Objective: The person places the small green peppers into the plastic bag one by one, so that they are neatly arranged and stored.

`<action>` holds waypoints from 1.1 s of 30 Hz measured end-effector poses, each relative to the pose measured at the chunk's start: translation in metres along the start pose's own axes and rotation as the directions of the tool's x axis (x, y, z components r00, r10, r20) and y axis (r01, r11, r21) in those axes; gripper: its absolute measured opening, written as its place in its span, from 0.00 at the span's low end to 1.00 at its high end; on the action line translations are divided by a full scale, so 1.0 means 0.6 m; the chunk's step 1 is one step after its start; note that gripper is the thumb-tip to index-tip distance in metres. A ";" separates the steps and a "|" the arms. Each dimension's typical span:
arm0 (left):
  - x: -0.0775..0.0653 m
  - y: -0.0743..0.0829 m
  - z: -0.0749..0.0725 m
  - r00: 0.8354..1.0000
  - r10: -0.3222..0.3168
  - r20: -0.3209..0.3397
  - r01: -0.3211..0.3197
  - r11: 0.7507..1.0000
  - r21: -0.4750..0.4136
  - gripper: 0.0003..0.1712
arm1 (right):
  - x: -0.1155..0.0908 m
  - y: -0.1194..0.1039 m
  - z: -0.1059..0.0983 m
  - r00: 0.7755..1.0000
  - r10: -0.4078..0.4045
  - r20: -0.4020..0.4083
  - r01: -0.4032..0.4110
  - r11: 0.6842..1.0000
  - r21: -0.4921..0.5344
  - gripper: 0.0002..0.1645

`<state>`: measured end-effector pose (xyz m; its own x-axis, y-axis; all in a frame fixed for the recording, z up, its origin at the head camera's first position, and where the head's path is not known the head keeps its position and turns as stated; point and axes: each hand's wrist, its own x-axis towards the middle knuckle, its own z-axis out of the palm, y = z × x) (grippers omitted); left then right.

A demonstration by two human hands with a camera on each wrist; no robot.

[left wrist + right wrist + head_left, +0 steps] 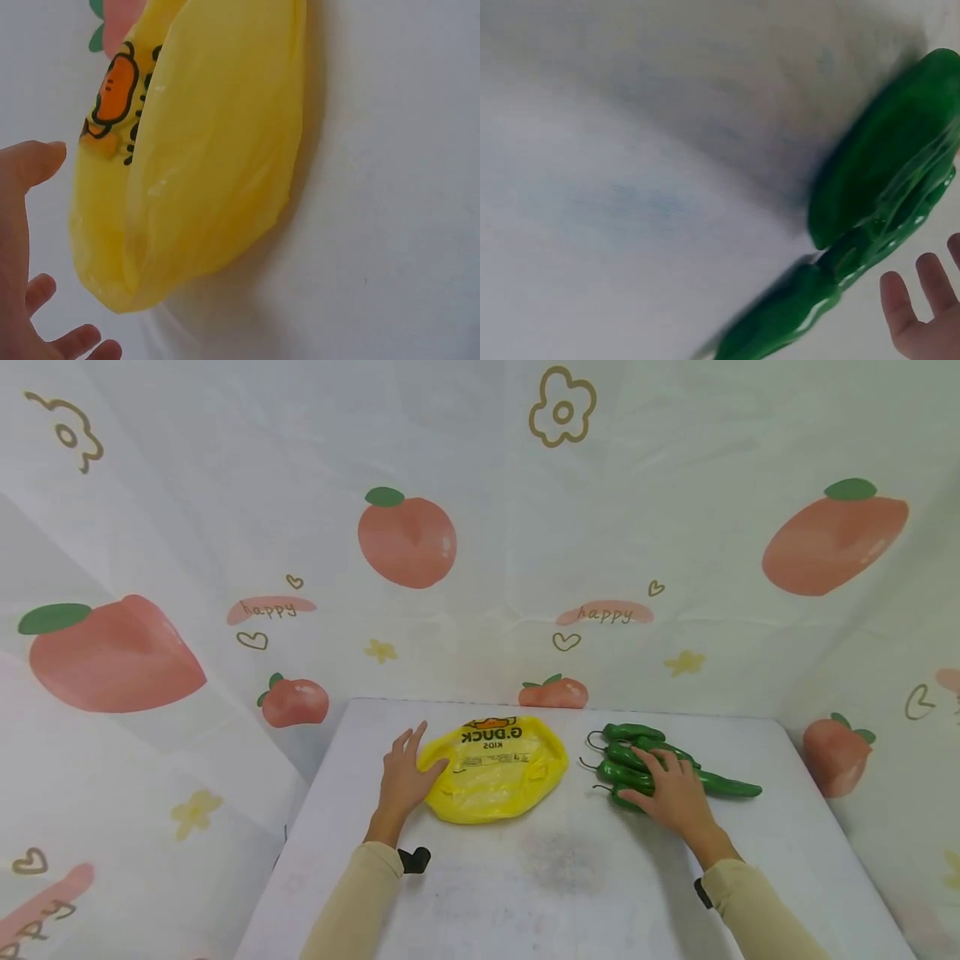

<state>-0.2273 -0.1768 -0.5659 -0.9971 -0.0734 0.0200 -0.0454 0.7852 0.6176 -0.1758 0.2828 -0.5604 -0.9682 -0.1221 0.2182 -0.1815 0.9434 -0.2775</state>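
Note:
A yellow plastic bag with "G.DUCK KIDS" print lies on the white table, its mouth slightly open in the left wrist view. At its left edge is my left hand, thumb over the rim and fingers spread. Several long green chili peppers with thin curled stems lie in a bunch to the right of the bag. My right hand reaches over these peppers with its fingers apart, hiding part of them. In the right wrist view its fingers are extended beside the glossy peppers.
The white table ends at a back wall of white cloth printed with peaches and flowers. The same cloth hangs along the left and right sides. Dark straps show at the cuffs of both beige sleeves.

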 end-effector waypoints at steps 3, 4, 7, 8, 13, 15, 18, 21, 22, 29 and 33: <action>-0.003 -0.008 0.004 0.999 -0.025 0.027 0.026 0.999 -0.031 0.47 | -0.009 0.007 0.002 0.999 0.032 0.023 -0.032 0.999 0.018 0.50; -0.004 -0.010 0.005 0.999 -0.033 0.035 0.035 0.998 -0.044 0.47 | -0.012 0.009 0.002 0.998 0.047 0.035 -0.048 0.999 0.026 0.49; -0.006 -0.014 0.009 0.996 -0.061 0.063 0.065 0.995 -0.075 0.46 | -0.020 0.015 0.003 0.994 0.082 0.066 -0.085 0.995 0.044 0.49; -0.006 -0.016 0.011 0.995 -0.072 0.069 0.078 0.993 -0.085 0.46 | -0.022 0.017 0.004 0.993 0.092 0.075 -0.096 0.994 0.049 0.48; -0.010 -0.023 0.018 0.990 -0.115 0.078 0.126 0.980 -0.155 0.45 | -0.033 0.025 0.006 0.989 0.115 0.091 -0.123 0.988 0.091 0.47; -0.011 -0.029 0.022 0.990 -0.116 0.080 0.130 0.972 -0.195 0.44 | -0.037 0.029 0.008 0.988 0.123 0.098 -0.134 0.984 0.114 0.46; -0.012 -0.038 0.030 0.991 -0.110 0.076 0.126 0.960 -0.251 0.43 | -0.043 0.035 0.013 0.984 0.138 0.116 -0.155 0.976 0.151 0.45; -0.012 -0.046 0.036 0.992 -0.105 0.068 0.120 0.947 -0.299 0.43 | -0.047 0.039 0.017 0.981 0.143 0.129 -0.167 0.966 0.196 0.42; -0.011 -0.047 0.037 0.993 -0.102 0.065 0.117 0.941 -0.318 0.42 | -0.047 0.040 0.018 0.981 0.143 0.132 -0.168 0.964 0.206 0.41; -0.012 -0.061 0.043 0.987 -0.123 0.106 0.157 0.895 -0.418 0.38 | -0.049 0.037 0.020 0.976 0.158 0.148 -0.189 0.954 0.231 0.33; -0.016 -0.067 0.040 0.978 -0.153 0.142 0.202 0.868 -0.453 0.36 | -0.049 0.037 0.019 0.973 0.160 0.168 -0.196 0.953 0.230 0.30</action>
<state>-0.2174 -0.1928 -0.6096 -0.9769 -0.1046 -0.1865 -0.2128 0.3887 0.8965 -0.1531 0.3037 -0.5836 -0.9997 -0.0201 0.0103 -0.0226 0.8523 -0.5225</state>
